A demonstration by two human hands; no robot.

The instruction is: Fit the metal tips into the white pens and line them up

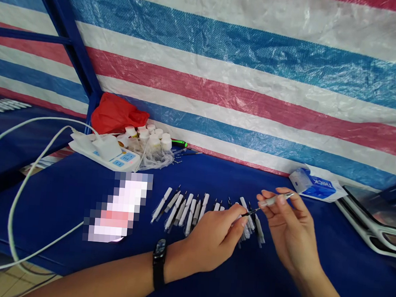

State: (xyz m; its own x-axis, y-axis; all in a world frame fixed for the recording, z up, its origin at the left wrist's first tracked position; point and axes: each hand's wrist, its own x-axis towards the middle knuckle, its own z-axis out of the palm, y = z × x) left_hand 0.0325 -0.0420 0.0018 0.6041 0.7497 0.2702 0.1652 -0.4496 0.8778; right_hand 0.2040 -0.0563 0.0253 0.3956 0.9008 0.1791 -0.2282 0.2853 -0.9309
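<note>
The right hand [292, 233] pinches a pale barrel [272, 200] between thumb and fingers, its grip closed on the piece, the other fingers loosely curled, and a shiny end pointing up and to the right. The left hand [213, 236] has its thumb and forefinger closed on a thin dark rod [252, 212], which slants up toward the barrel's lower end; whether the two are joined, I cannot tell. Both pieces are held just above the desk [223, 171]. A black band [159, 260] circles the left wrist.

Below and behind the left hand, white and grey pen-like pieces [179, 209] lie in a loose row on the blue desktop, several with dark tips pointing away from the person; the hand hides part of the row. Left of them is a pixelated oblong object [119, 211]. Farther back stand a white power strip [78, 144] with plugs and cables, white-capped bottles [154, 141] in clear plastic, and a red bag [116, 114]. At the right, a blue-and-white box [318, 186] sits beside a pale-framed device [377, 226]. A striped sheet [241, 69] hangs behind.
</note>
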